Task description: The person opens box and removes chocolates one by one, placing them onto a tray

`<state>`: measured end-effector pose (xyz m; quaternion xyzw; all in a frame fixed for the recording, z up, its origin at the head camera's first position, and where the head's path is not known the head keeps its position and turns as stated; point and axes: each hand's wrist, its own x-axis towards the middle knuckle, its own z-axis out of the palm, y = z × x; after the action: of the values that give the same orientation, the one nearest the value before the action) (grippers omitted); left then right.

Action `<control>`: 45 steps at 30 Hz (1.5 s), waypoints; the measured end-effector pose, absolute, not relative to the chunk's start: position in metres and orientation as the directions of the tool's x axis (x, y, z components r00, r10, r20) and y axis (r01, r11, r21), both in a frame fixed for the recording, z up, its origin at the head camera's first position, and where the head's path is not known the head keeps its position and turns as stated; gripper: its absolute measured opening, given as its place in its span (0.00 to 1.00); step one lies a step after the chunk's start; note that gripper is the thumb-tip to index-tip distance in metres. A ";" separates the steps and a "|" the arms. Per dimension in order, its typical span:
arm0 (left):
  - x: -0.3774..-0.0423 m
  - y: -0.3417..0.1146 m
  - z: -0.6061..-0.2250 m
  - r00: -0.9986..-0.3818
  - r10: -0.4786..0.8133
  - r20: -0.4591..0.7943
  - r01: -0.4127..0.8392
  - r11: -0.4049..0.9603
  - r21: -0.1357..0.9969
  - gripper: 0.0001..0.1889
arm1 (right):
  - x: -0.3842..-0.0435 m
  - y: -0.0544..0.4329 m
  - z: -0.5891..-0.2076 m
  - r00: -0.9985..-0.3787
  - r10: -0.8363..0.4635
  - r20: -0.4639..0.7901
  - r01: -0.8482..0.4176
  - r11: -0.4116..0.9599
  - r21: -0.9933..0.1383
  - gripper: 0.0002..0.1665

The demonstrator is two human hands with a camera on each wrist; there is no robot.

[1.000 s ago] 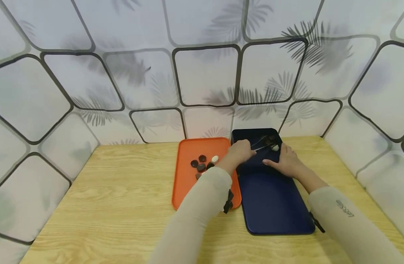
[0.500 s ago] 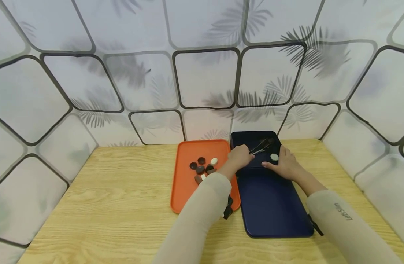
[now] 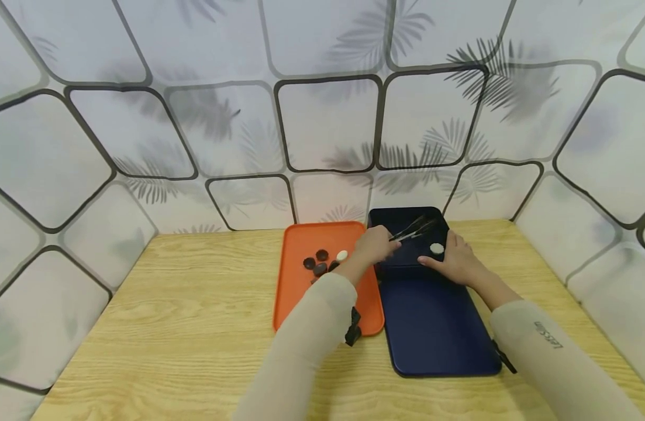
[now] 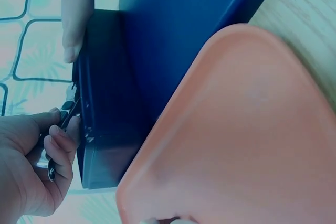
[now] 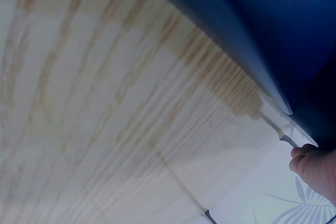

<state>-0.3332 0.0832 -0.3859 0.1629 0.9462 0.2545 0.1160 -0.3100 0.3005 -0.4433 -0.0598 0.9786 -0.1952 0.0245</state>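
My left hand [image 3: 376,244] grips a pair of metal tongs [image 3: 410,231] with dark ends, held over the deep dark blue box [image 3: 406,258]. Inside the box, near its right side, lies a round whitish chocolate [image 3: 437,248], apart from the tongs. My right hand [image 3: 459,260] holds the box at its right side, its thumb stretched across the front. In the left wrist view, the left hand [image 4: 47,153] has its fingers curled round the tongs [image 4: 65,111]. An orange tray [image 3: 296,310] bears several brown chocolates [image 3: 320,269] and a white oval one [image 3: 342,256], partly hidden by my left forearm.
A flat dark blue tray [image 3: 438,333] lies in front of the box, beside the orange tray. Both trays rest on a light wooden table [image 3: 185,310]. A patterned cloth wall [image 3: 327,128] stands behind and at both sides.
The tongs have drawn away to the left from the whitish chocolate, which stays in the box. My left hand has shifted left with them. My right hand keeps its place on the box.
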 end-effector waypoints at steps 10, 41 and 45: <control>-0.328 0.058 -0.384 -0.910 0.393 -0.132 0.214 0.717 0.663 0.23 | -0.309 0.299 -0.444 -0.991 -0.136 -0.021 -0.117 0.912 -0.392 0.69; -0.309 -0.044 -0.364 -0.885 0.465 -0.003 0.318 0.610 0.726 0.11 | -0.310 0.302 -0.440 -0.990 -0.139 -0.026 -0.118 0.913 -0.391 0.70; -0.308 -0.060 -0.366 -0.900 0.435 0.003 0.291 0.598 0.747 0.11 | -0.310 0.303 -0.442 -0.989 -0.151 -0.005 -0.138 0.916 -0.377 0.70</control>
<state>-0.3082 -0.0596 -0.3660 0.2042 0.8892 0.3993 0.0901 -0.3104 0.3033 -0.4420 -0.0739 0.9786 -0.1915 0.0168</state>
